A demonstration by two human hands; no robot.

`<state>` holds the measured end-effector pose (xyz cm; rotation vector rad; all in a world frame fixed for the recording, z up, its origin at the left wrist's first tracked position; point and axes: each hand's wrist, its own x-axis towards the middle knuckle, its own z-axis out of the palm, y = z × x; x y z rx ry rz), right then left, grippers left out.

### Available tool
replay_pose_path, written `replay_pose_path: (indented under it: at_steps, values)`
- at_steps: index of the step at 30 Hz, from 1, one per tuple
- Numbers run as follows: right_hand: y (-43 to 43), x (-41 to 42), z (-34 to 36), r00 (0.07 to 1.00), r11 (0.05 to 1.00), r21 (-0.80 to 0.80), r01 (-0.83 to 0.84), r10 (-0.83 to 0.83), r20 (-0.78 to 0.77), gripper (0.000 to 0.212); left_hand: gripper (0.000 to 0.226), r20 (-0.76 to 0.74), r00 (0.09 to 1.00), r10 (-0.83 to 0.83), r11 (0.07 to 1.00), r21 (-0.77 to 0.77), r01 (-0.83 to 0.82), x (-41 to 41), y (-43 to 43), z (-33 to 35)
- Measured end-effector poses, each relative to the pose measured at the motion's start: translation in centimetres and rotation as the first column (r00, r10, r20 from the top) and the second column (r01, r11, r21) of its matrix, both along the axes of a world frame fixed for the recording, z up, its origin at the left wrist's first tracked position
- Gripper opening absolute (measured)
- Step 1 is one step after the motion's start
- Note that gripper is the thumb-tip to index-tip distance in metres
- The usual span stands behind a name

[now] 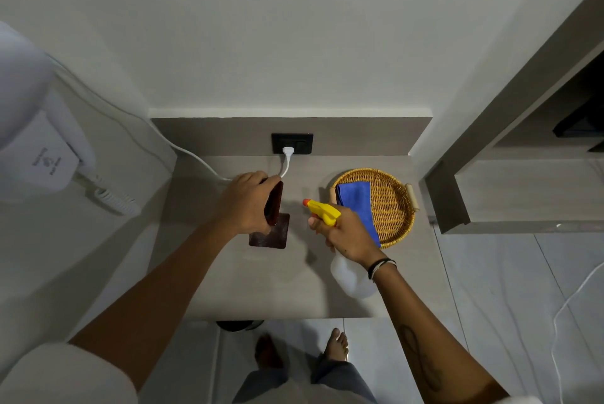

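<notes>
- on the grey table (261, 286), set in a wall corner, the things lie close together.
- a white wall dryer (42, 155) hangs at the left.
- a wicker tray (397, 188) sits at the table's right rear, with a blue cloth (356, 197) draped over its near rim.
- the right hand (346, 237) curls its fingers round the neck of a spray bottle (351, 276), held over the table's right half with its yellow head pointing left.
- the left hand (248, 204) wraps thumb and fingers round a dark brown pad (274, 202), tilted on edge over a second brown pad (273, 235) that lies flat.
</notes>
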<state>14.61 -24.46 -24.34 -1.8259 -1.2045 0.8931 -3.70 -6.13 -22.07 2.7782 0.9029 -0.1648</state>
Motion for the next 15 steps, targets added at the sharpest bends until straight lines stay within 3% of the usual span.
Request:
replay_pose_path:
  at_steps: [7, 11, 15]
  values:
    - [1.2, -0.9, 1.5, 0.989, 0.985, 0.095, -0.147, 0.148, -0.006, 0.044, 0.118, 0.304, 0.932, 0.198, 0.941, -0.324, -0.094, -4.8, 1.9, -1.6]
    - [2.7, -1.8, 1.6, 0.977, 0.976, 0.085, -0.198, 0.204, -0.068, 0.041, 0.110, 0.353, 0.890, 0.289, 0.905, -0.403, -0.134, -7.0, 1.3, -2.4]
    - [4.3, -2.6, 0.9, 0.959, 0.964, 0.031, -0.263, 0.264, -0.106, 0.038, 0.117, 0.331, 0.872, 0.361, 0.861, -0.476, -0.176, -8.5, 1.1, -3.1]
